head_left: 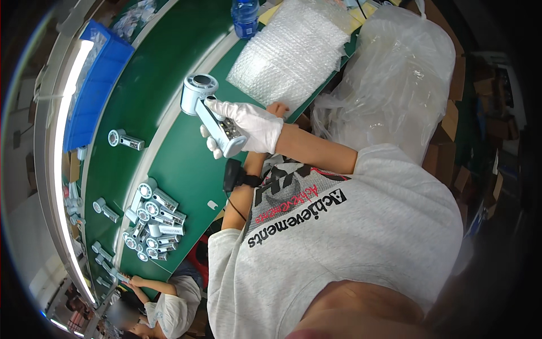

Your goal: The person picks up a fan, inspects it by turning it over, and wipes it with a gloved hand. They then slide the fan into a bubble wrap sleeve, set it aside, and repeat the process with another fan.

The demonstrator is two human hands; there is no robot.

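My right hand [251, 125], in a white glove, holds a light blue handheld fan [212, 116] above the green bench. The thumb lies on top near the round head, and white fingertips show past the handle's other side. An opening in the handle bares a circuit board. My left forearm, with a black device [232, 174] strapped on near the wrist, passes beneath the right wrist. Only a few bare fingers of my left hand [276, 109] show beyond the glove, close to a stack of bubble wrap sheets [291, 51]; its grip is hidden.
A heap of similar fans [155, 217] lies on the bench, and more sit on the green belt [107, 175] behind a metal rail. A blue bin [99, 85], a water bottle [245, 20] and a large plastic bag [395, 73] stand around. Another person [172, 311] works at lower left.
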